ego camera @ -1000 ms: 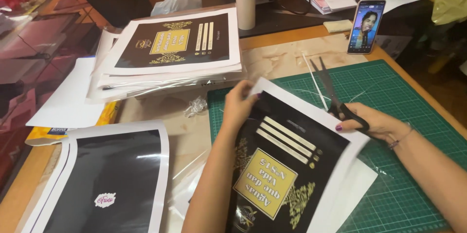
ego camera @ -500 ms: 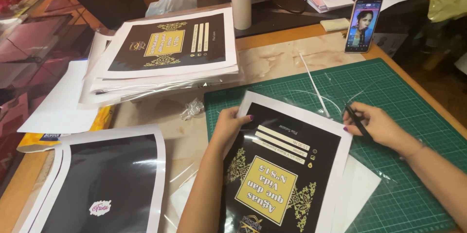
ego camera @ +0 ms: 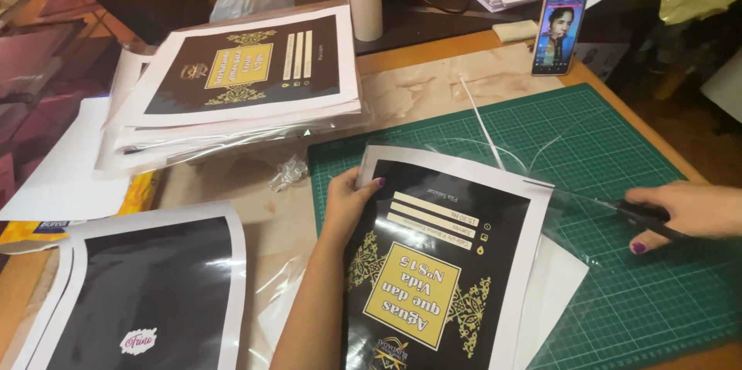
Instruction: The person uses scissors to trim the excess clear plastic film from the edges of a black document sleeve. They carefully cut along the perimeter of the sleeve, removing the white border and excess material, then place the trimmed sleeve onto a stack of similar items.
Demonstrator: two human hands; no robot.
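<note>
Between the two hands, on the green cutting mat (ego camera: 618, 138), lies a black printed sheet with a gold panel (ego camera: 433, 262) under clear film. The left hand (ego camera: 348, 200) pins its upper left corner, fingers curled over the edge. The right hand (ego camera: 688, 212) is closed around black scissors (ego camera: 641, 214), blades at the film's right margin. Trimming looks underway; the next cut calls for holding the sheet steady. Beyond the left hand sits a stack of similar prints (ego camera: 239, 84); no containers show.
</note>
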